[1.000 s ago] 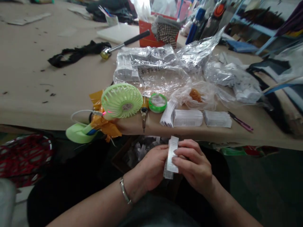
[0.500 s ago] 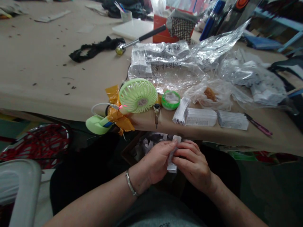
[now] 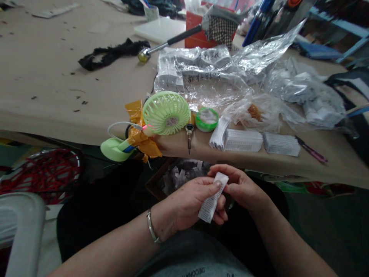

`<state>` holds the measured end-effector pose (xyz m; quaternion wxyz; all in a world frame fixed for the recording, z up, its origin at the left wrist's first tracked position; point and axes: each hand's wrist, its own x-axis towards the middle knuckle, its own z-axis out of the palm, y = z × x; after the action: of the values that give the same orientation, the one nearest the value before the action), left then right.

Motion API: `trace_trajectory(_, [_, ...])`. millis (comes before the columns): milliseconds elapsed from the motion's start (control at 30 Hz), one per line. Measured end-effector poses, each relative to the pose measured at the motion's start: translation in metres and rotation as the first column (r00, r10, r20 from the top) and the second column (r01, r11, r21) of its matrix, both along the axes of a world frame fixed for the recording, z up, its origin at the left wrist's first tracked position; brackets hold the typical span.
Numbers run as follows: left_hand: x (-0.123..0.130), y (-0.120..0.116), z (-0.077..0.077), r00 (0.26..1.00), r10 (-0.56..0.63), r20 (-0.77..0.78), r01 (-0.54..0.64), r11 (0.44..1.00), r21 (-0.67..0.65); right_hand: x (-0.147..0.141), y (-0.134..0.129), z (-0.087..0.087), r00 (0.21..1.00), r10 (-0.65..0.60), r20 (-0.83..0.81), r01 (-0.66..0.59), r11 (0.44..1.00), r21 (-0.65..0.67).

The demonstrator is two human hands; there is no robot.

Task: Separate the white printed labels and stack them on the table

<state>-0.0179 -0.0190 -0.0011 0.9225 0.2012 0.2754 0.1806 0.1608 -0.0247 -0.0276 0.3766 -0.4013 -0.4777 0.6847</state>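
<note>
My left hand [image 3: 193,202] grips a small stack of white printed paper labels [image 3: 212,200], thumb pressed on top and fingers wrapped beneath. The labels slant up and to the right, with small print on their face. Close by on the right is my right hand [image 3: 245,190], its fingers bent and apart around the stack's upper end. Its thumb tip comes up to the labels' right edge; some of its fingers are hidden. Below the table edge, behind my hands, a box [image 3: 155,182] holds paper scraps [image 3: 181,177].
Bundled label stacks [image 3: 243,140] line the table's front edge beside a pink-handled cutter [image 3: 313,150]. A green fan [image 3: 167,113], a pointed tool [image 3: 189,138] and a green round tub [image 3: 206,119] stand left of them. Clear plastic bags [image 3: 210,90] and a hammer [image 3: 170,42] lie behind.
The labels have turned from nearly upright to slanting right, and more of their printed face shows. My right hand's fingers have moved off their front to the upper right side.
</note>
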Motion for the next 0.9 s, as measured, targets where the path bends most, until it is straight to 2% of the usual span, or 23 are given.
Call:
trace_trajectory(67, [0.0, -0.002, 0.0, 0.999, -0.037, 0.015, 0.037, 0.999, 0.0, -0.001, 0.005, -0.003, 0.991, 0.085, -0.105, -0.091, 0.994, -0.056])
trace_trajectory(233, [-0.001, -0.006, -0.001, 0.998, -0.066, -0.011, 0.066, 0.998, 0.004, -0.01, 0.009, -0.01, 0.956, 0.125, -0.264, -0.157, 0.982, -0.103])
trace_trajectory(333, [0.0, -0.006, -0.002, 0.998, -0.019, -0.056, 0.019, 1.0, -0.005, -0.013, 0.008, -0.01, 0.957, 0.111, -0.268, -0.145, 0.983, -0.112])
trace_trajectory(400, [0.0, -0.006, -0.003, 0.997, 0.002, -0.072, -0.002, 1.0, -0.009, -0.014, 0.006, -0.007, 0.976, 0.092, -0.199, -0.112, 0.99, -0.09])
trace_trajectory(467, [-0.001, -0.005, -0.004, 0.996, 0.026, -0.08, -0.026, 1.0, -0.005, -0.015, 0.002, -0.001, 0.999, 0.029, -0.024, -0.029, 1.0, 0.004])
trace_trajectory(533, [-0.002, -0.004, -0.003, 0.994, 0.052, -0.1, -0.051, 0.999, 0.005, -0.015, -0.003, 0.007, 0.966, -0.105, 0.237, 0.05, 0.973, 0.226])
trace_trajectory(600, [-0.003, -0.003, -0.002, 0.99, 0.069, -0.127, -0.067, 0.998, 0.022, -0.016, -0.008, 0.014, 0.852, -0.269, 0.449, 0.019, 0.873, 0.487])
trace_trajectory(667, [-0.003, -0.002, -0.001, 0.986, 0.077, -0.147, -0.073, 0.997, 0.036, -0.018, -0.011, 0.018, 0.746, -0.378, 0.547, -0.077, 0.768, 0.636])
trace_trajectory(700, [-0.003, -0.001, 0.0, 0.984, 0.085, -0.155, -0.079, 0.996, 0.042, -0.019, -0.011, 0.019, 0.717, -0.403, 0.568, -0.116, 0.736, 0.667])
trace_trajectory(767, [-0.003, -0.001, 0.001, 0.98, 0.099, -0.173, -0.09, 0.994, 0.055, -0.021, -0.012, 0.019, 0.693, -0.416, 0.589, -0.161, 0.707, 0.688])
trace_trajectory(833, [-0.004, -0.001, 0.002, 0.977, 0.101, -0.189, -0.09, 0.994, 0.064, -0.023, -0.012, 0.018, 0.69, -0.419, 0.59, -0.168, 0.7, 0.694])
trace_trajectory(900, [-0.005, -0.002, 0.002, 0.975, 0.107, -0.197, -0.095, 0.993, 0.066, -0.024, -0.011, 0.017, 0.708, -0.416, 0.57, -0.13, 0.717, 0.685])
